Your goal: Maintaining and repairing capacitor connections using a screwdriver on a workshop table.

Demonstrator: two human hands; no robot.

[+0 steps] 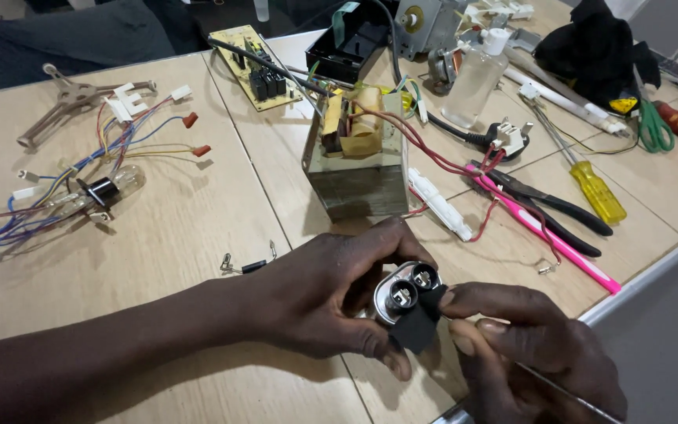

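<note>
Capacitor (404, 294) gripped between left hand (319, 294), right hand (523, 345).

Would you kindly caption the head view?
Left hand holds a silver capacitor; right hand pinches its black cover.

Light wood-grain table (182, 235) with visible panel seams, pale metal edge strip along its right side, grey floor (668, 338) beyond, even soft light

No packages, signs or screens. Sole label-like item: yellowish paper wrap (352, 133) round transformer (355, 169) coil, mid-table, print too small to read. Clear plastic bottle (472, 82) behind, white cap, no visible label.
</note>
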